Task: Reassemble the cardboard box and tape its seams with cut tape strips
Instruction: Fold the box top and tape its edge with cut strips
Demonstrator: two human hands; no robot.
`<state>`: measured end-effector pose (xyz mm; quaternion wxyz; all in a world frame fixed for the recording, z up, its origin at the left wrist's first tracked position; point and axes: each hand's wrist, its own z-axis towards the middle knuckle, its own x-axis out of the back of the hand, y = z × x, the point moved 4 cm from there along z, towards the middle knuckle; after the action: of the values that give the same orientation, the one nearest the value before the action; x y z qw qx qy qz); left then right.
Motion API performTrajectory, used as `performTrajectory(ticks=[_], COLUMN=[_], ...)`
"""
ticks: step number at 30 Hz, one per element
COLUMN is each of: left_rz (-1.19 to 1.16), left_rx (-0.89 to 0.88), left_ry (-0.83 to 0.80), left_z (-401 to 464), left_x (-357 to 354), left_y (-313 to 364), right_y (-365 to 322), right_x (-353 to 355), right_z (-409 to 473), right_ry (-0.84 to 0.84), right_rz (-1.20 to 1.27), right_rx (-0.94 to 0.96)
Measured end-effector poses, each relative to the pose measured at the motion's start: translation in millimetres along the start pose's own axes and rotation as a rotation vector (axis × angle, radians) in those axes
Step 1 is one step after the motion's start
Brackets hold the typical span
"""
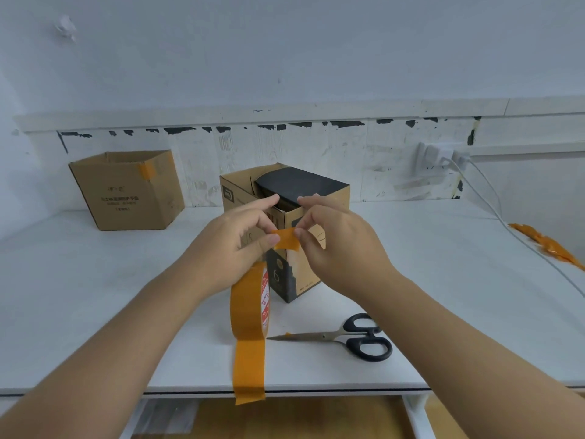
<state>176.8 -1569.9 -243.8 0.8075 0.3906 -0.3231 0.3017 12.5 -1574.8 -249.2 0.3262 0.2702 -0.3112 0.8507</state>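
Both hands hold a short tape strip [286,239] taut: left hand [235,239] and right hand [329,236] each pinch 1 end, apparently to press it over the cardboard box [304,267] corner seam behind. Tape roll [250,308] hangs at the left hand; scissors [345,337] lie nearby.

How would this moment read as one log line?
hands: both pinch tape strip | roll: hanging from left | box: open | scissors: on table
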Motion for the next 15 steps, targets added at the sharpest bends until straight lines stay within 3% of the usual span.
performTrajectory(ticks=[15], left_rz=[-0.121], left_rx=[0.019], left_ry=[0.138], left_z=[4.8], left_x=[-4.4], left_y=[-3.4], right_y=[-5.7], right_x=[2.0], right_z=[6.7], right_ry=[0.101], right_rz=[-0.018], right_rx=[-0.052])
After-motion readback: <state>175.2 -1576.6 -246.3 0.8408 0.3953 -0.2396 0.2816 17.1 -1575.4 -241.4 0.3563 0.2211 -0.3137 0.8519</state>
